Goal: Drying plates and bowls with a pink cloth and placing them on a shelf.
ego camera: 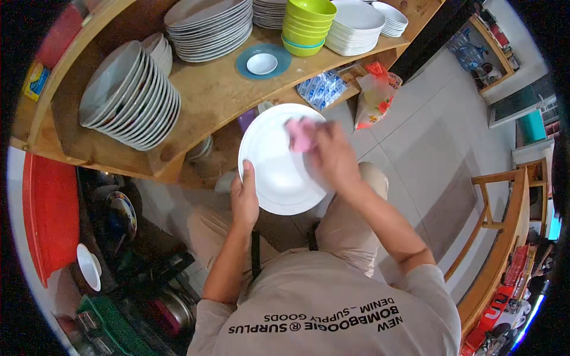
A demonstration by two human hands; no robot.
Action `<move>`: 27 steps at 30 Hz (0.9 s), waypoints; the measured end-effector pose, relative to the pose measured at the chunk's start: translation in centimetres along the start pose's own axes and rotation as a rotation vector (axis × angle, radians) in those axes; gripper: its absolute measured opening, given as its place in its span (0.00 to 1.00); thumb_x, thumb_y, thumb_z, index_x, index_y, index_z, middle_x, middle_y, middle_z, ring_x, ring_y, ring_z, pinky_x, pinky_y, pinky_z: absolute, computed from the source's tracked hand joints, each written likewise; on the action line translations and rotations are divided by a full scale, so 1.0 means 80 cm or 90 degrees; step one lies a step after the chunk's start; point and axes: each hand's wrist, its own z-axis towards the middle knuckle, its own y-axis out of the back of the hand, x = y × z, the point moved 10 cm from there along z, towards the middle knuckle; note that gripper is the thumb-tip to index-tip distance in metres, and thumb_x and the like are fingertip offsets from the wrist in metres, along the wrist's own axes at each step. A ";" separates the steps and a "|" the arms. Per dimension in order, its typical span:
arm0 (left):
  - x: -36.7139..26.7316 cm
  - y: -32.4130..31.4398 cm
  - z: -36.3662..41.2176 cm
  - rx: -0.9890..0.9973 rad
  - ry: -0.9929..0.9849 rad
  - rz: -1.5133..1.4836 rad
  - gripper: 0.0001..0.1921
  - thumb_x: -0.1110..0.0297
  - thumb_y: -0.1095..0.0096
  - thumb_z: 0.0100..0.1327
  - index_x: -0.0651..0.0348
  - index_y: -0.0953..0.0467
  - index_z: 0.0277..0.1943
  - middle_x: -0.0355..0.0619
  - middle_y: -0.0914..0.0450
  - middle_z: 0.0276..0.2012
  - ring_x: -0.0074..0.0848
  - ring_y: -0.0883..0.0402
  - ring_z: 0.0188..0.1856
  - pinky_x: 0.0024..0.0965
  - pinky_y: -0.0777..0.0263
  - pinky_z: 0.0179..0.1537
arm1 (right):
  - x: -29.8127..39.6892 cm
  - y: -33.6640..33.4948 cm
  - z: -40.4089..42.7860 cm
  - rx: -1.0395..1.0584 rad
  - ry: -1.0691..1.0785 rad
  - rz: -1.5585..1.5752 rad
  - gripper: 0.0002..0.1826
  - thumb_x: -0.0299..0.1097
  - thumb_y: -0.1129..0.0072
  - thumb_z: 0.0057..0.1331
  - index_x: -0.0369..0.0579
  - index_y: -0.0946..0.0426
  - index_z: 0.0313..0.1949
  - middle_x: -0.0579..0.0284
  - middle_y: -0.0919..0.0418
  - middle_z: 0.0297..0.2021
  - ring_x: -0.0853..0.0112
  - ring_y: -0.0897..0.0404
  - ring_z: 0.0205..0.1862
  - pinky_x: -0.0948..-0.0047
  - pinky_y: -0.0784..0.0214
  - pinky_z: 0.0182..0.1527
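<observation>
A round white plate (pixel 280 178) is held over my lap, its inner face turned up. My left hand (pixel 245 196) grips the plate's left rim, thumb on top. In my right hand (pixel 329 155) is a pink cloth (pixel 302 135), pressed to the plate's upper right part; the hand is blurred. On the wooden shelf (pixel 209 100) beyond stand a leaning stack of white bowls (pixel 129 98), a stack of white plates (pixel 211 33), lime green bowls (pixel 308 26) and white square-like plates (pixel 354 29). A small white dish (pixel 262 64) rests on a blue plate (pixel 282 55).
A red plastic tub (pixel 51 218), a white bowl (pixel 89 267) and a green basket (pixel 111 329) are at the left. Plastic packs (pixel 323 89) and a bag (pixel 378 95) lie on the lower shelf's end. At the right stands a wooden frame (pixel 507 222).
</observation>
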 end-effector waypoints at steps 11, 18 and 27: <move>-0.039 -0.001 0.010 0.023 -0.094 -0.062 0.29 0.50 0.53 0.78 0.70 0.32 0.65 0.51 0.23 0.59 0.29 0.23 0.59 0.31 0.29 0.59 | 0.044 -0.022 -0.025 0.058 0.133 -0.131 0.29 0.29 0.39 0.58 0.50 0.29 0.61 0.47 0.24 0.47 0.50 0.22 0.45 0.53 0.23 0.42; -0.061 -0.029 0.000 0.029 -0.174 0.024 0.30 0.48 0.58 0.79 0.71 0.30 0.64 0.49 0.22 0.57 0.28 0.25 0.58 0.33 0.34 0.61 | 0.084 -0.012 -0.002 -0.033 0.108 0.122 0.29 0.25 0.40 0.58 0.47 0.29 0.62 0.43 0.29 0.51 0.47 0.25 0.53 0.57 0.26 0.51; -0.055 0.008 0.002 -0.004 -0.144 -0.082 0.30 0.50 0.55 0.78 0.70 0.35 0.68 0.53 0.25 0.61 0.33 0.23 0.60 0.34 0.30 0.61 | 0.018 0.052 0.022 -0.132 0.061 0.016 0.27 0.27 0.42 0.61 0.47 0.29 0.62 0.42 0.27 0.48 0.46 0.24 0.48 0.52 0.27 0.47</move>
